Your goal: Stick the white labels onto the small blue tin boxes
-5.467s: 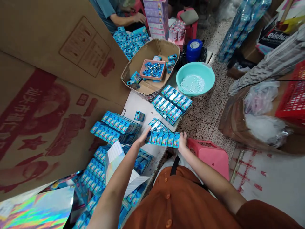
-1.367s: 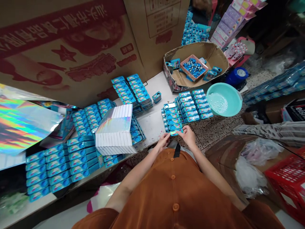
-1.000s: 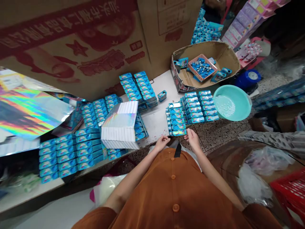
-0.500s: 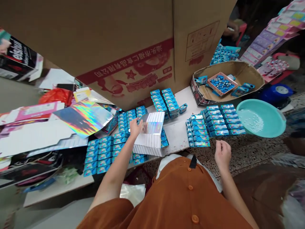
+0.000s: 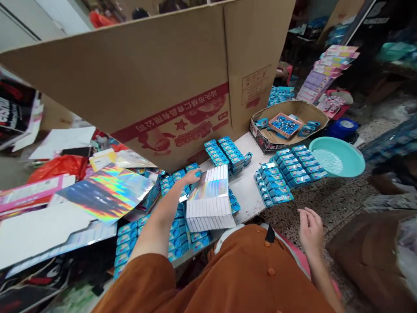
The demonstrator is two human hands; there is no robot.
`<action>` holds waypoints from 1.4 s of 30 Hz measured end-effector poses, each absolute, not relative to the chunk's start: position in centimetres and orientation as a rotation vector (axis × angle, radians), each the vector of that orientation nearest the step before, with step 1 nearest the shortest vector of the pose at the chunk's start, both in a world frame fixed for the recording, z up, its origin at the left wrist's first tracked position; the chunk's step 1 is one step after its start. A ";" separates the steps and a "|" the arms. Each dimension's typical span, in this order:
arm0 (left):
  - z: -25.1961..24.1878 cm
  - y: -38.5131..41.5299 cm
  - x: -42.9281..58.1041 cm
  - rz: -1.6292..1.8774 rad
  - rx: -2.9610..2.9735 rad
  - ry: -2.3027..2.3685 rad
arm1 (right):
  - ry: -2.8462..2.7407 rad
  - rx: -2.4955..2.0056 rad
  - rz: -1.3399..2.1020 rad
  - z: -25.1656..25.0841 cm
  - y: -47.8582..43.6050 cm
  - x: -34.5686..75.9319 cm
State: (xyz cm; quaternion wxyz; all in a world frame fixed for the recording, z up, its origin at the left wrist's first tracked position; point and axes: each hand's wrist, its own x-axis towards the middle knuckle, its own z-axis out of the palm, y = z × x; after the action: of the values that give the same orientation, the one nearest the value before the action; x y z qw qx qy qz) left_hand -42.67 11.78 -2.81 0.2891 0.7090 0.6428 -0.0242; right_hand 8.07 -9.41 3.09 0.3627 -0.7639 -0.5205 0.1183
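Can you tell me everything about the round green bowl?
The bowl is a round, shiny turquoise basin that looks like plastic, with a wide rim. Small white beads lie in its bottom. It sits past the end of the white table, beside a row of blue boxes; I cannot tell whether they touch it.
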 end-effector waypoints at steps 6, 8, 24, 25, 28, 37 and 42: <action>-1.4 12.1 -39.6 -0.115 2.032 1.708 | -1.396 -1.925 0.343 2.2 -10.3 6.3; -0.6 12.4 -38.8 -0.128 2.056 1.711 | -1.441 -1.893 0.354 2.9 -9.9 5.7; 19.1 3.4 -31.5 0.411 1.940 1.160 | -1.889 -1.203 0.303 12.0 -3.0 -6.2; 19.5 2.7 -30.9 0.461 1.928 1.167 | -1.927 -1.130 0.291 13.0 -2.5 -7.3; 20.2 1.1 -29.4 0.650 1.831 1.186 | -1.979 -1.001 0.272 15.1 -1.3 -9.5; 21.3 -1.0 -30.1 0.703 1.876 1.263 | -2.030 -0.855 0.602 16.8 0.1 -9.3; 22.0 -1.6 -30.6 0.666 2.122 1.246 | -1.931 -0.847 0.931 16.8 -0.5 -8.8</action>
State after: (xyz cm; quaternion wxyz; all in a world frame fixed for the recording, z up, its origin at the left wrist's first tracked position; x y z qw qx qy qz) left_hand -30.61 -1.60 22.00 0.2919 0.7961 0.4674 0.2500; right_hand -8.76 -0.52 16.84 0.4061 -0.3359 -0.7655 0.3691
